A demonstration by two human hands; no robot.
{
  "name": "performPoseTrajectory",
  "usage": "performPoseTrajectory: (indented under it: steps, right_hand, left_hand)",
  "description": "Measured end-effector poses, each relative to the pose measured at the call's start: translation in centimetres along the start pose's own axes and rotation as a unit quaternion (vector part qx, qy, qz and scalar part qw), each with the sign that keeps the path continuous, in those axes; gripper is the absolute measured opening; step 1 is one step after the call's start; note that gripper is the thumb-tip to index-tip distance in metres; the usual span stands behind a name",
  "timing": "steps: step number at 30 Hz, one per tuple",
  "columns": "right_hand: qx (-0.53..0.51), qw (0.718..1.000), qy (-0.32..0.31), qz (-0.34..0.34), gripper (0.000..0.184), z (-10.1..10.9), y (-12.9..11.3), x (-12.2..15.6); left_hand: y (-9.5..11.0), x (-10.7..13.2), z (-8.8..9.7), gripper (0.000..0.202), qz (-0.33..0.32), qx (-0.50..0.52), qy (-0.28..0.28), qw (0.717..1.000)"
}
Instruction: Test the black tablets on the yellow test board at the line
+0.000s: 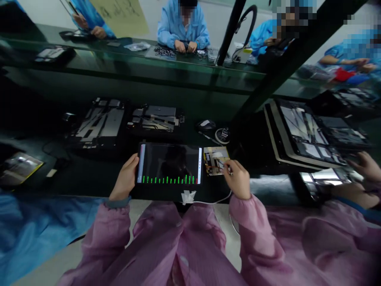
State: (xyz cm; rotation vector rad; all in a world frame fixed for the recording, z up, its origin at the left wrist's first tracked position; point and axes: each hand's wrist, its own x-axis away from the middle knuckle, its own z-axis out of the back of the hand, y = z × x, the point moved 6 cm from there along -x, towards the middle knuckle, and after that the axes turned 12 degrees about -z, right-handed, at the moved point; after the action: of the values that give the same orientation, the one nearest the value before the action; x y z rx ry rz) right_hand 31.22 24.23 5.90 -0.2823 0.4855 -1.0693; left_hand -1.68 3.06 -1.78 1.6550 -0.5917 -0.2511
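A tablet (169,163) lies in front of me, its dark screen lit with a row of green bars and a red one at the lower right. My left hand (126,174) grips its left edge, the thumb along the front. Just right of the tablet is an open electronic assembly (214,155) with yellow edges. Over its lower right corner my right hand (238,176) is closed in a pinch; what the fingers hold is too small to make out. A white cable (212,203) runs along the table edge and up toward this hand, its end hidden.
Opened tablet parts (101,123) and another set (160,118) lie behind. A tall stack of device panels (303,131) stands right, by a coiled cable (222,135). Beside me, a co-worker's hand (369,167) reaches in; a dark post (268,83) slants across. More people sit opposite.
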Motion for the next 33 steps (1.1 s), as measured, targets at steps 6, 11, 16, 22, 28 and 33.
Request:
performPoseTrajectory:
  steps: [6, 11, 16, 22, 28, 33]
  right_hand:
    - [0.031, 0.998, 0.028, -0.052, 0.015, 4.2, 6.9, 3.3]
    - [0.051, 0.995, 0.012, -0.084, 0.020, 2.9, 10.9, 7.5]
    - [0.065, 0.994, 0.055, -0.062, 0.026, 3.4, 10.7, 10.4]
    - [-0.014, 0.986, 0.150, -0.064, 0.017, 5.2, 3.0, 11.1]
    - [-0.101, 0.981, -0.042, 0.159, 0.035, -2.5, -9.1, 10.1]
    - [-0.075, 0.980, -0.053, 0.178, 0.033, -5.2, -11.0, 9.5]
  left_hand:
    - [-0.1, -0.1, -0.1, 0.042, 0.004, 0.027, 0.007, 1.000]
    - [-0.2, -0.2, -0.4, 0.047, 0.005, 0.036, -0.018, 0.999]
    - [-0.2, -0.2, -0.1, 0.042, -0.008, 0.027, -0.019, 0.999]
    - [0.4, 0.1, -0.7, 0.043, -0.014, 0.024, -0.035, 0.999]
    - [0.3, 0.1, -0.4, 0.039, -0.005, 0.016, 0.017, 1.000]
    - [0.1, -0.1, -0.3, 0.036, -0.011, 0.021, 0.011, 1.000]
